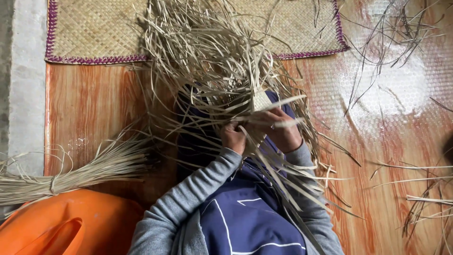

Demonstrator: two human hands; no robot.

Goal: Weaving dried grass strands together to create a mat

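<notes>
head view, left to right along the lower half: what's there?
Orange plastic container → tied bundle of straw strips → left hand → right hand, both gripping the half-woven straw piece → loose strips on the floor.

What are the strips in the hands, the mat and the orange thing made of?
Strips: likely dried palm or grass leaf, pale, flat, matte.
Mat: the same woven fibre, purple-stitched edge.
Orange thing: probably plastic, smooth, slightly glossy.
Both hands, left and right, grip strips.

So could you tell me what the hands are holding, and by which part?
Both hands, left and right, grip the straw weaving at its small woven patch, where loose strips fan out. Exact finger placement is hidden.
</notes>
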